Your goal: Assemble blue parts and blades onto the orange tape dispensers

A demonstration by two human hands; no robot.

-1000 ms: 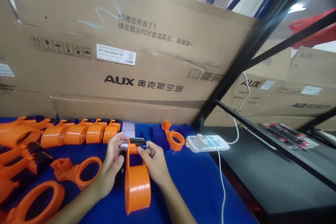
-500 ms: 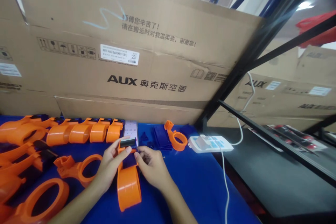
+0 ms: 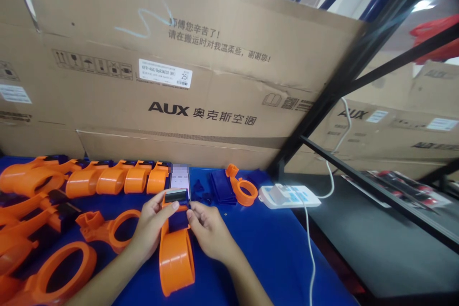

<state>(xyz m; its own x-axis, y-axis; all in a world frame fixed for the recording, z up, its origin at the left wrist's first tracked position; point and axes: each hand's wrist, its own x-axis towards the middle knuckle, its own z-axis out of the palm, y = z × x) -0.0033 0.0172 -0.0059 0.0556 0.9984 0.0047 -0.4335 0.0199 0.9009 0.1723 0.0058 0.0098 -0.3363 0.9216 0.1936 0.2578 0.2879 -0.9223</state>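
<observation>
My left hand (image 3: 154, 222) is closed around the head of an orange tape dispenser (image 3: 176, 263), thumb on top beside its black roller. The dispenser's round tape hub points toward me, and a dark blue piece shows at its head. My right hand (image 3: 211, 229) is at the right side of the head, thumb and forefinger pinched together against it; whatever is between those fingertips is too small to make out. Just behind the dispenser's head lies a phone (image 3: 180, 178) showing a timer. Small dark blue parts (image 3: 202, 192) lie right of the phone.
Several orange dispensers (image 3: 109, 180) stand in a row at the back left, with more orange frames (image 3: 59, 272) nearer me. Blue plates (image 3: 222, 187) and an orange frame (image 3: 245, 192) lie behind my right hand. A white power strip (image 3: 289, 197) trails a cable. Cardboard boxes (image 3: 201, 81) wall the back.
Both hands keep nearly the same hold on the dispenser. Its hub end has tipped slightly toward me, and the view has shifted a little.
</observation>
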